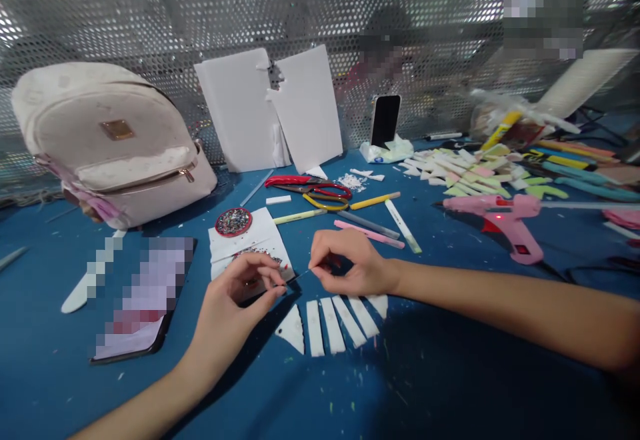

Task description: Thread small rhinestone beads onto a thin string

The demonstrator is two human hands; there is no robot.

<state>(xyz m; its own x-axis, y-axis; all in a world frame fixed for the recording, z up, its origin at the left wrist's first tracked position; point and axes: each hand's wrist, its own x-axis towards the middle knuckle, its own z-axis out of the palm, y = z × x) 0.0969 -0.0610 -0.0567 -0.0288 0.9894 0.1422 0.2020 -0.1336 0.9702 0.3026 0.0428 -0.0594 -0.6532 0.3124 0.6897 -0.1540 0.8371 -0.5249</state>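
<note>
Both hands, left hand [245, 287] and right hand [345, 268], pinched what seemed a thin, light, bendable needle [299, 274] at mid-frame, gripped by its ends.

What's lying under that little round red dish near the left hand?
The round red dish sits on a white paper sheet on the blue table. It holds tiny beads. Whatever lies beneath the paper is covered.

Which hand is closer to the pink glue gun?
The right hand. It lies on the blue table just left of the pink glue gun, with bare table between them. The left hand is farther left, beside the white card with beads.
</note>
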